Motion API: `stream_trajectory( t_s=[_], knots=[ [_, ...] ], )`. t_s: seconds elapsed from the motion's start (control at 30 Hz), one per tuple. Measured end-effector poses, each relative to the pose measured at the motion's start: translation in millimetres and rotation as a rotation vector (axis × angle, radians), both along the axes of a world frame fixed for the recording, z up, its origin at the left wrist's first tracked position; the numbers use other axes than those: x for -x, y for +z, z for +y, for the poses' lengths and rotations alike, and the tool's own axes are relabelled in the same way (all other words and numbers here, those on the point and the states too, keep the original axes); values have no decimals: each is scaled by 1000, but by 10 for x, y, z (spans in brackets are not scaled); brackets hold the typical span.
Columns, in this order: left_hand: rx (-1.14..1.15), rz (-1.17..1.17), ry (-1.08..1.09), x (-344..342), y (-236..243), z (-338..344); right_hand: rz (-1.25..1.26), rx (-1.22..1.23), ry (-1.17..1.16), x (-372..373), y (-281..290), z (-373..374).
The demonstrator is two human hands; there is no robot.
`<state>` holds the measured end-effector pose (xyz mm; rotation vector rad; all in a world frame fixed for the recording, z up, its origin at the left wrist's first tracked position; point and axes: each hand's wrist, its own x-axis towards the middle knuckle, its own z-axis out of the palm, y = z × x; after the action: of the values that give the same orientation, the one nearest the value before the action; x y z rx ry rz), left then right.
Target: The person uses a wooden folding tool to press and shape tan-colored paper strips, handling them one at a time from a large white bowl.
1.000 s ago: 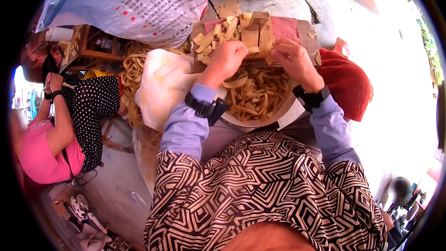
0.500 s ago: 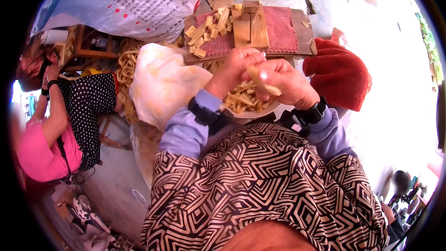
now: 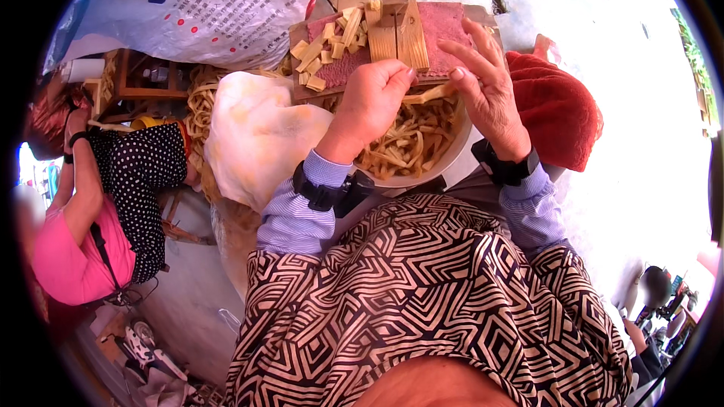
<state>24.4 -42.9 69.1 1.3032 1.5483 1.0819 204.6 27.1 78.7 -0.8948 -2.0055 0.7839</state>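
Observation:
A white bowl (image 3: 422,179) full of pale yellow strips (image 3: 411,143) rests on my lap. My left hand (image 3: 373,102) is closed over the bowl, pinching one strip (image 3: 431,93) that runs across to my right hand (image 3: 490,87). The right hand touches the strip's other end with its fingers spread upward. Just beyond both hands lies a wooden board (image 3: 445,26) with a reddish surface, carrying upright wooden blocks (image 3: 396,30) and several short cut pieces (image 3: 324,53).
A red cloth bundle (image 3: 558,109) lies right of the bowl. A white cloth (image 3: 256,136) lies left of it. A large printed sack (image 3: 196,0) lies at the back left. Another person in a dotted top (image 3: 136,181) sits at my left.
Both hands have come back from the board to above the bowl, met, and now draw slightly apart with one strip between them.

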Motion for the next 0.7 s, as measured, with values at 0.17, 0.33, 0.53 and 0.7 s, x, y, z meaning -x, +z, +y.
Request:
stream_trajectory(
  t_s=[0.17,0.33,0.53,0.7],
  knots=[
    [43,-66,-45,134,351,-32,-103,523,182,-12,139,-27],
    [85,-302,-523,248,904,-105,-184,631,621,-170,422,-149],
    [195,-793,-347,-35,386,15,465,1053,475,-79,590,-238],
    [257,-950,-124,-468,-200,43,4,431,-113,71,-215,-95]
  ],
)
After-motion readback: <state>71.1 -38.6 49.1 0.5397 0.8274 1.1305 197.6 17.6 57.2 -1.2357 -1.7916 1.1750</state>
